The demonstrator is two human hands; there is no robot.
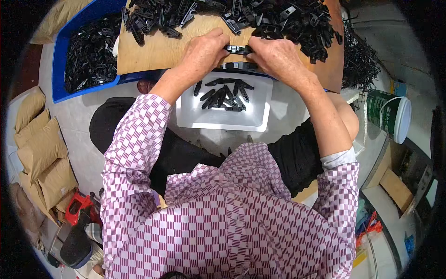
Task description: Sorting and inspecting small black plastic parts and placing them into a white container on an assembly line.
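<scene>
Between my two hands, above the near edge of the wooden board (pixel 158 46), is a small elongated black plastic part (pixel 236 49). My left hand (pixel 204 52) pinches its left end, and my right hand (pixel 275 55) pinches its right end. Just below it, along the board's edge, lies a second black part (pixel 239 66), touched by neither hand as far as I can see. Both sets of fingertips are partly hidden. Beneath the edge stands a white plastic tub (pixel 223 122) with several slim black parts (pixel 227 95) lying in it.
A heap of black parts (pixel 278 16) covers the board's far side. At left stands a blue bin (pixel 58 76) full of black pieces; more are piled at right (pixel 360 53). A green bucket (pixel 385 111) lies tilted at right. Brown sacks (pixel 42 144) are stacked at left.
</scene>
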